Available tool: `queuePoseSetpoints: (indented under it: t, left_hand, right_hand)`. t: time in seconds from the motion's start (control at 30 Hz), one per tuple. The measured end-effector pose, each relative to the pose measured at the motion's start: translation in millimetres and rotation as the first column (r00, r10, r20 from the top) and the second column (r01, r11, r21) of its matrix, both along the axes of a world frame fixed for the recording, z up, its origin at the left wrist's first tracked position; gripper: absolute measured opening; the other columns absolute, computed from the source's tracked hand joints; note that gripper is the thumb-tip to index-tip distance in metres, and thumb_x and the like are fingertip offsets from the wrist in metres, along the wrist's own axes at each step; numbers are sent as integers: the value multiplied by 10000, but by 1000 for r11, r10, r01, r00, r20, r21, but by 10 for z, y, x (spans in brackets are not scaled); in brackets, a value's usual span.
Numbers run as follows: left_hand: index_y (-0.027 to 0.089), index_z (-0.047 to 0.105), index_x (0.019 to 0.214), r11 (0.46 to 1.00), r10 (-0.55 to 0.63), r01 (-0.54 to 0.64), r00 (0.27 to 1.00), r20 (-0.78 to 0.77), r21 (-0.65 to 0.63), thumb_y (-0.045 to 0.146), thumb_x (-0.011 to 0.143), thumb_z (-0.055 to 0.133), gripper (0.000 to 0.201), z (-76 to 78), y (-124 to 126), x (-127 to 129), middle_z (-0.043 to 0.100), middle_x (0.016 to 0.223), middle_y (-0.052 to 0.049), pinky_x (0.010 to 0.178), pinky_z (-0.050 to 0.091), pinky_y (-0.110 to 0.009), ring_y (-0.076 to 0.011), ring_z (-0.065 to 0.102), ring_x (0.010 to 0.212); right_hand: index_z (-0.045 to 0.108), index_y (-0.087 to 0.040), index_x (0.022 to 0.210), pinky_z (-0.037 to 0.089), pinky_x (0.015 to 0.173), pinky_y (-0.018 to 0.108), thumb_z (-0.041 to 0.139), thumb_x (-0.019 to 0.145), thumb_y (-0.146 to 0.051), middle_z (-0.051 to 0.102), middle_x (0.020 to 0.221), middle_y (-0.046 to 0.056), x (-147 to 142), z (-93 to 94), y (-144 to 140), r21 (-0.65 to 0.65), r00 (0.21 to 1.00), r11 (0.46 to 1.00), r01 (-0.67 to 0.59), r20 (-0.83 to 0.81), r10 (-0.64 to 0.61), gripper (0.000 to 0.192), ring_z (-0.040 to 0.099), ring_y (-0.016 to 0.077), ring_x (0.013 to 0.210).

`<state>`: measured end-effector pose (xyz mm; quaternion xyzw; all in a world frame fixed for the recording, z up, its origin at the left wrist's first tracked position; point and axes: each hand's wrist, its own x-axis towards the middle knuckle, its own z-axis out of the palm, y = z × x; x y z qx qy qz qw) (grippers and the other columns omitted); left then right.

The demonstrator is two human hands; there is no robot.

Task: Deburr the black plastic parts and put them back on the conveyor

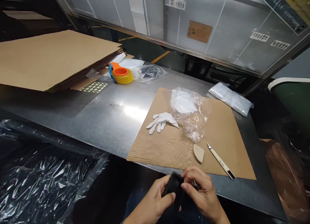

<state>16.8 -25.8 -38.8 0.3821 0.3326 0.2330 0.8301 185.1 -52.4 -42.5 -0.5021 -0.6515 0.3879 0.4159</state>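
A black piece with a rounded corner (174,185) is held over the table's front edge; its kind I cannot make out. My left hand (156,199) grips it from the left, thumb across its face. Fingers of my right hand (202,191) are pinched together at its right edge. Just beyond, on a brown cardboard sheet (225,130), lie a beige wedge-shaped pad (199,153) and a craft knife (221,161) marked A26, its blade pointing away from me. A white glove (162,121) rests farther left, beside a crumpled clear plastic bag (193,120) with something white inside.
Stacked cardboard sheets (60,59) overhang the left side of the metal table (106,120). Near them are a tape dispenser (121,76), a sticker sheet (94,87) and a bag with black contents (151,72). Black plastic film (46,175) spreads lower left; a white packet (231,98) lies right.
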Motion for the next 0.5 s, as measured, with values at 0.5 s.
queuePoseSetpoints:
  t: [0.5]
  left_hand:
    - [63, 641, 823, 696, 462, -223, 867, 188, -682, 504, 869, 372, 518, -41, 206, -52, 645, 692, -79, 601, 516, -252, -143, 616, 588]
  right_hand:
    - [505, -196, 727, 400, 684, 408, 373, 837, -453, 516, 733, 98, 1212, -533, 219, 183, 520, 823, 537, 696, -494, 309, 494, 268, 743]
